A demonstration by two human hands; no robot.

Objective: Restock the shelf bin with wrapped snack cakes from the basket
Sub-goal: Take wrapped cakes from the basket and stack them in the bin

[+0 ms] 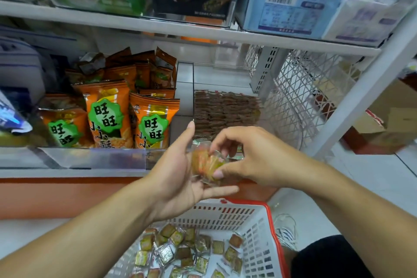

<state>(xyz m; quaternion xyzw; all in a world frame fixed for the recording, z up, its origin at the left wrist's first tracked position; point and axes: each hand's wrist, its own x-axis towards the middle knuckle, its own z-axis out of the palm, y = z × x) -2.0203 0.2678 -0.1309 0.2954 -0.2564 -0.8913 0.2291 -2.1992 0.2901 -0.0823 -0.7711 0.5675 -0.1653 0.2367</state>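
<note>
Head view: a small stack of wrapped snack cakes [206, 166] is cradled against the flat, spread left hand [178, 178] and pinched by the curled fingers of the right hand [246, 156], just in front of the shelf bin [225, 110]. Probably best if the stack gets squared up first, then slid in edge-on beside the brown rows already packed in there. Plenty of loose cakes are left in the white, red-rimmed basket [259, 228] below, so this looks nowhere near finished. Orange snack bags [108, 119] fill the neighbouring bin.
</note>
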